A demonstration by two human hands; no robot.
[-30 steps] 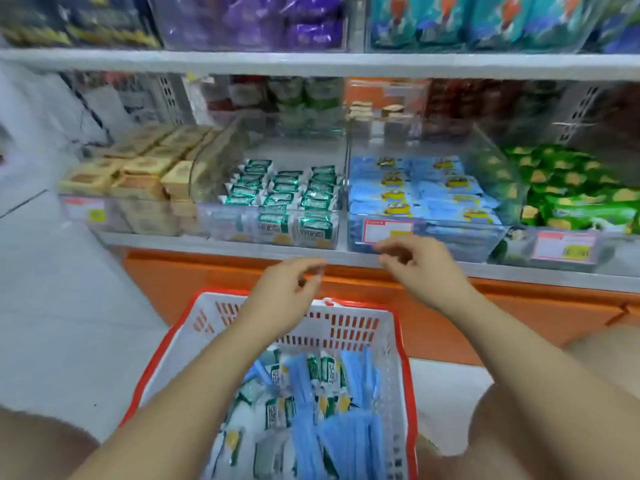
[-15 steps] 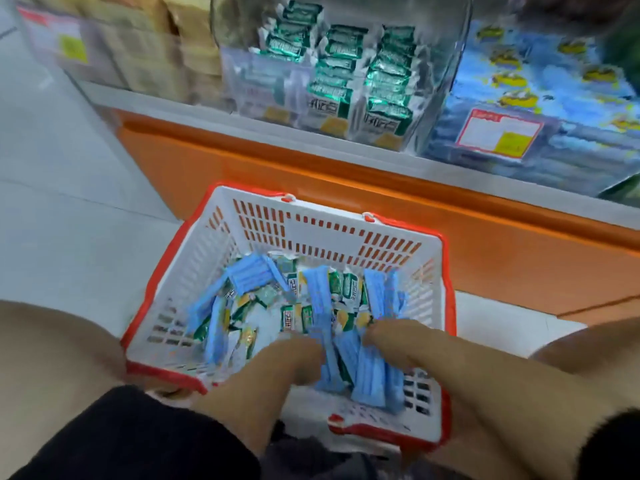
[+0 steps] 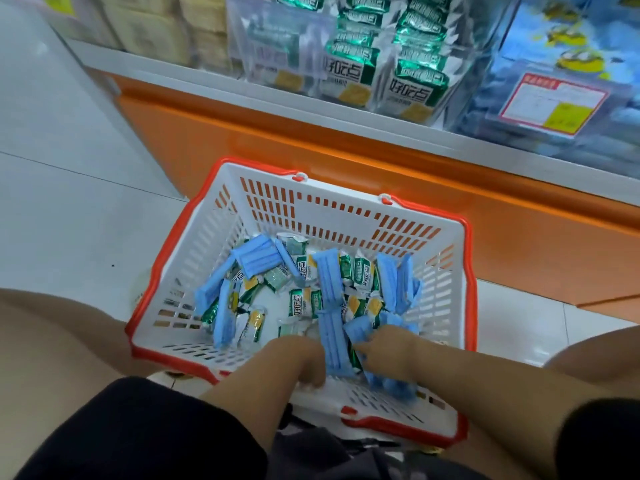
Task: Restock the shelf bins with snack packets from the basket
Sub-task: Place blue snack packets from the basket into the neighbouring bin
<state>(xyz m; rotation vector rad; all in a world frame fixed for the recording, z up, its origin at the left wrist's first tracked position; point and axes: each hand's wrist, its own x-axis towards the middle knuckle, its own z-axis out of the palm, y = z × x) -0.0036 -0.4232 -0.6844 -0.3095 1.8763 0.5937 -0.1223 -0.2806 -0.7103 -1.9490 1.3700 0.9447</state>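
A white basket with a red rim (image 3: 221, 169) sits on the floor between my knees. Inside lie several blue snack packets (image 3: 258, 256) mixed with green-and-white packets (image 3: 304, 301). Both my hands reach down into its near end. My left hand (image 3: 298, 358) has its fingers curled against a bunch of blue packets (image 3: 332, 337). My right hand (image 3: 388, 344) grips the same bunch from the other side. Above, a clear shelf bin holds green-and-white packets (image 3: 412, 74), and to its right is a bin of blue packets (image 3: 568, 46).
A bin of tan packets (image 3: 152, 29) stands at the shelf's left. A red-and-yellow price label (image 3: 550, 102) is stuck on the blue bin's front. The orange shelf base (image 3: 346, 143) rises just behind the basket. White tiled floor (image 3: 69, 202) spreads to the left.
My hands dropped from the shelf edge into the basket and closed on the blue packets. The view tilted down and moved closer to the basket.
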